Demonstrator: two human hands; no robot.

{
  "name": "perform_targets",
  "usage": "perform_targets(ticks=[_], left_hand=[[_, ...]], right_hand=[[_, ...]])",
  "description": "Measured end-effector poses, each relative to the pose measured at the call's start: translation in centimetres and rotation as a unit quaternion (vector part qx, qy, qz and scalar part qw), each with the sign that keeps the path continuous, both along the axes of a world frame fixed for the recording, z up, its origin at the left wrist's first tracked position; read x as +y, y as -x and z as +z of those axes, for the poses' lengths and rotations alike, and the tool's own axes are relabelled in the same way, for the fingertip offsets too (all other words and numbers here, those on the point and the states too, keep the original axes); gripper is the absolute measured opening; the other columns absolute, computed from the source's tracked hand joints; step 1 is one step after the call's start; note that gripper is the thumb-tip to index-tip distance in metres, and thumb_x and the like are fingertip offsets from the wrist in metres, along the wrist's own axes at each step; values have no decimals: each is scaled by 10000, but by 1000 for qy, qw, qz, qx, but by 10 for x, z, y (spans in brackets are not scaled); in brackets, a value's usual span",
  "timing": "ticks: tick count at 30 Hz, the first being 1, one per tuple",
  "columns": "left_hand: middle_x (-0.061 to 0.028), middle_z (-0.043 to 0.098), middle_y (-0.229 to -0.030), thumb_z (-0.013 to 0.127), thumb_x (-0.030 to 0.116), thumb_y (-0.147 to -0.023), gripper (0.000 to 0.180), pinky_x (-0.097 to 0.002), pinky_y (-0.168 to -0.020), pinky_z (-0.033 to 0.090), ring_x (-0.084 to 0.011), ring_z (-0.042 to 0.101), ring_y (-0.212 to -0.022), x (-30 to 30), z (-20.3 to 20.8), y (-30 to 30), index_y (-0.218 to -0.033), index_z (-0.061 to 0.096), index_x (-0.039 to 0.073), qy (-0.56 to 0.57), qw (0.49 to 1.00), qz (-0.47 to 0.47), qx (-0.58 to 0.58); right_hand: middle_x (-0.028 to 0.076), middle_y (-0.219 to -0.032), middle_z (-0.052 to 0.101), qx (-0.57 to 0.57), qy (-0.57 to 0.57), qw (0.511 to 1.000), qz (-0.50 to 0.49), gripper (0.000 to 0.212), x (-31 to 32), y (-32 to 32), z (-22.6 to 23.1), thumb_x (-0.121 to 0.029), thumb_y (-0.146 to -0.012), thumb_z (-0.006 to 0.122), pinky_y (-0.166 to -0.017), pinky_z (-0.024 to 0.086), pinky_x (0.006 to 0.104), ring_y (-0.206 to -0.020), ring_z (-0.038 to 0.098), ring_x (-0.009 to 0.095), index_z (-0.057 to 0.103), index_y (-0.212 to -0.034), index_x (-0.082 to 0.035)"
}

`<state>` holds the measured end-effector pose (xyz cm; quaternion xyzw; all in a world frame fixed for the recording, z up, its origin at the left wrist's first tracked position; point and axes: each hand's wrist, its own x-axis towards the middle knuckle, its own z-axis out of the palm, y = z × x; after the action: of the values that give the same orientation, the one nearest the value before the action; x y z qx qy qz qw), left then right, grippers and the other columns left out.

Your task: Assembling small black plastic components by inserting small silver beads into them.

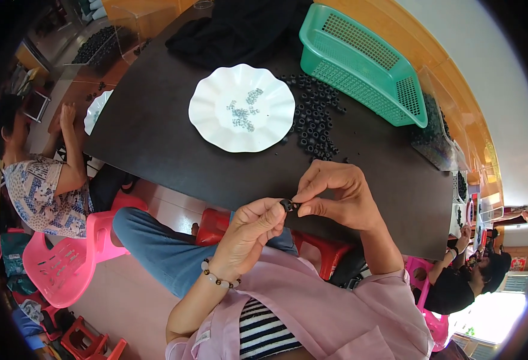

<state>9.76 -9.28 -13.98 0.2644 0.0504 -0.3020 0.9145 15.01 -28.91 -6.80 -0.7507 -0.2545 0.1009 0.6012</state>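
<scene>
Above the near edge of the dark table [168,138], my left hand [255,228] pinches a small black ring-shaped part [286,205] between thumb and fingers. My right hand [339,195] is closed in a pinch right beside that part. Its thumb and forefinger meet at a tiny dark bit whose kind I cannot tell. Beyond my hands lies a white plate [207,123] with a wavy rim, holding tiny clear pieces [241,117] in loose clusters. To the plate's right, many black ring-shaped parts [315,120] are spread over the tabletop.
A green perforated basket [360,75] stands at the far right, with a clear bin [438,135] beside it. Black cloth [234,33] lies at the back. One person [48,186] sits at the left near a pink chair [66,258]; another person [465,282] works at the right.
</scene>
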Motion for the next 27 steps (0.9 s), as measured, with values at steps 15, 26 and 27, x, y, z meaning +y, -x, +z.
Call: perform_targets(ticks=[15, 26, 27], left_hand=[[44, 617, -835, 676, 247, -920, 260, -180, -690, 434, -36, 518, -738, 3, -3, 2, -1074, 675, 37, -37, 999, 17, 4], [38, 636, -841, 688, 194, -911, 215, -171, -664, 410, -21, 513, -740, 5, -2, 2, -1049, 698, 29, -89, 993, 44, -65], [34, 646, -856, 689, 173, -910, 202, -171, -669, 415, -19, 522, -753, 6, -1, 1, -1047, 699, 25, -94, 992, 48, -73]], right_hand=[[35, -797, 642, -36, 52, 998, -4, 188, 5, 2, 2, -27, -675, 841, -667, 457, 253, -735, 603, 128, 757, -841, -56], [31, -803, 640, -48, 71, 996, 12, 190, 8, 1, 0, -35, -683, 839, -668, 462, 251, -744, 601, 129, 744, -847, -48], [30, -820, 642, -45, 66, 996, 24, 205, 8, 0, -1, -36, -689, 836, -669, 462, 252, -746, 599, 126, 739, -870, -40]])
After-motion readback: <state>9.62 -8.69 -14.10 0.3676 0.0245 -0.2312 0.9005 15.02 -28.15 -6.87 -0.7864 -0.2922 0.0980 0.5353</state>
